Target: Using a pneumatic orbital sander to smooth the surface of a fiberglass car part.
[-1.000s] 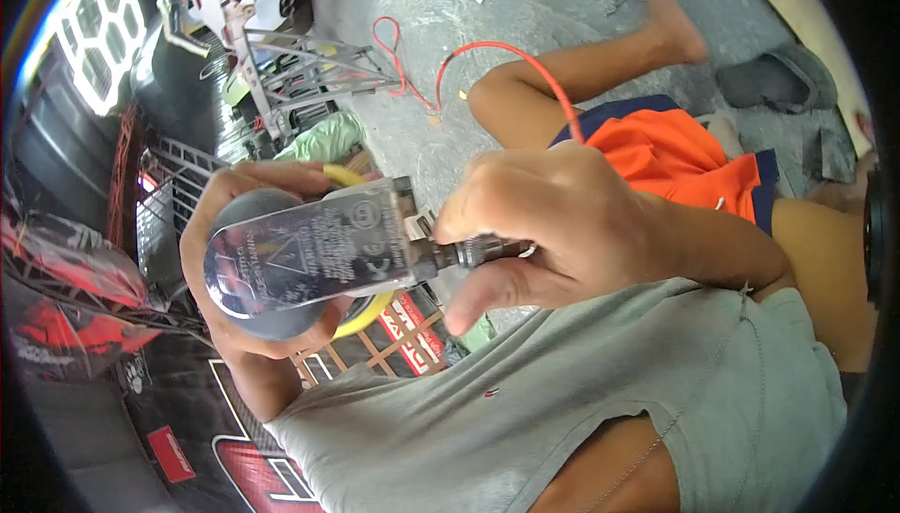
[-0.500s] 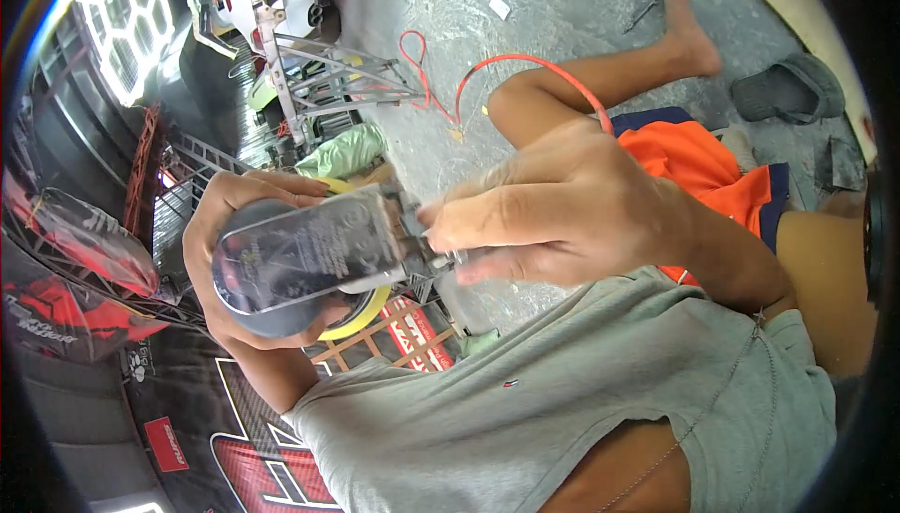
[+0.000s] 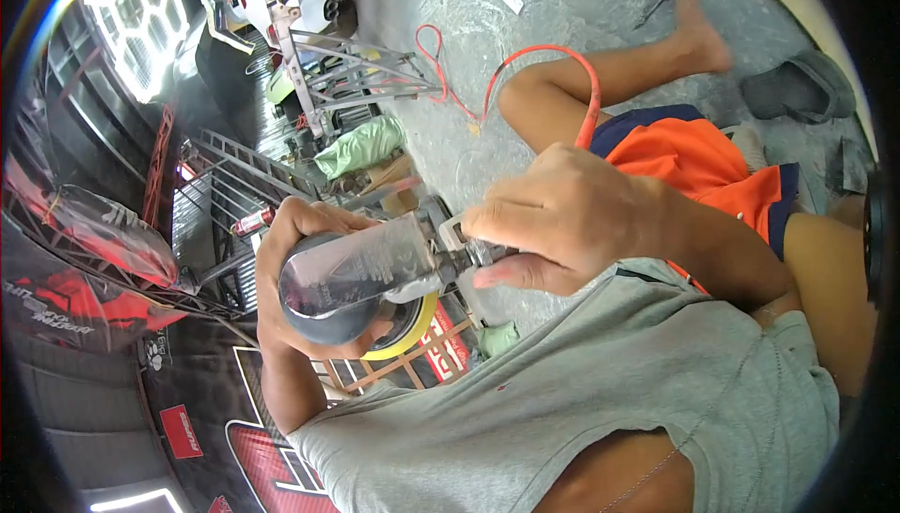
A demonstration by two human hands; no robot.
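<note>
An air-powered orbital sander (image 3: 361,265), with a dark rounded head and a pad edged in yellow, is held up in front of my chest. My left hand (image 3: 281,297) is closed round its head, fingers over the far side and thumb low near the pad. At the sander's handle end, my right hand (image 3: 562,223) pinches the metal air hose coupling (image 3: 487,252) between thumb and fingers. Part of the coupling is hidden inside that hand. An orange-red air hose (image 3: 544,48) loops up from behind my right hand and runs off across the floor.
My bent leg (image 3: 600,82) rests on the grey floor, near a dark clog (image 3: 797,87). Beyond the sander stand a metal frame (image 3: 300,63) and a pale green bag (image 3: 361,148). A wooden lattice (image 3: 408,363) lies below the pad.
My left hand and the sander have shifted right, closer to my right hand. My right hand has moved slightly right and down, still gripping the coupling. The whole view has shifted a little.
</note>
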